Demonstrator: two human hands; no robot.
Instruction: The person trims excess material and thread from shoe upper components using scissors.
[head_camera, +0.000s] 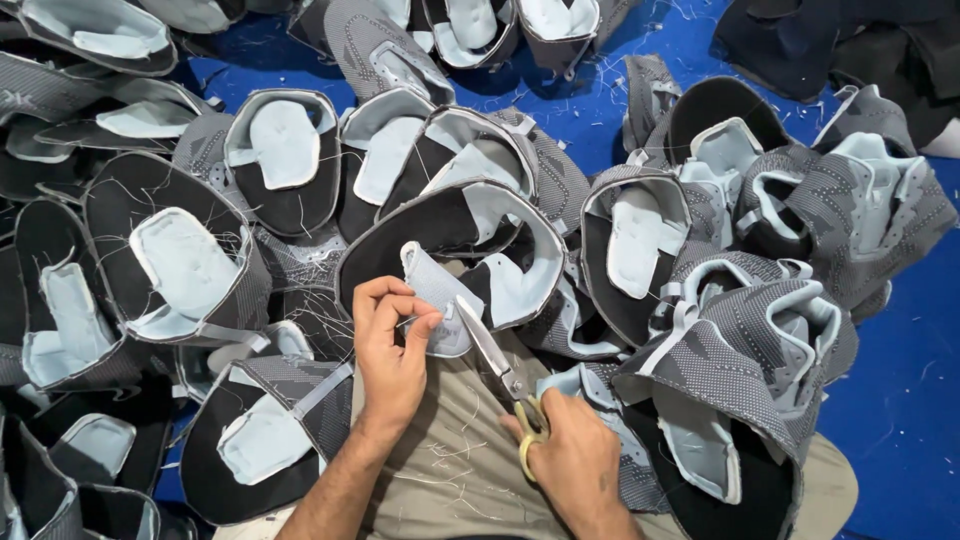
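My left hand (390, 345) pinches the pale blue tongue of a grey knit shoe upper (450, 235) that lies open over my lap, black lining showing. My right hand (570, 455) grips yellow-handled scissors (497, 362). Their blades are parted and point up and left, with the tips at the edge of the tongue beside my left fingers. Loose white threads lie on my tan trousers (450, 470) below both hands.
Several more grey, black and pale blue shoe uppers are heaped all around, left (170, 260), right (740, 350) and far (380, 50). They rest on a blue floor (900, 400) strewn with thread clippings. Dark fabric pieces (840, 40) lie top right.
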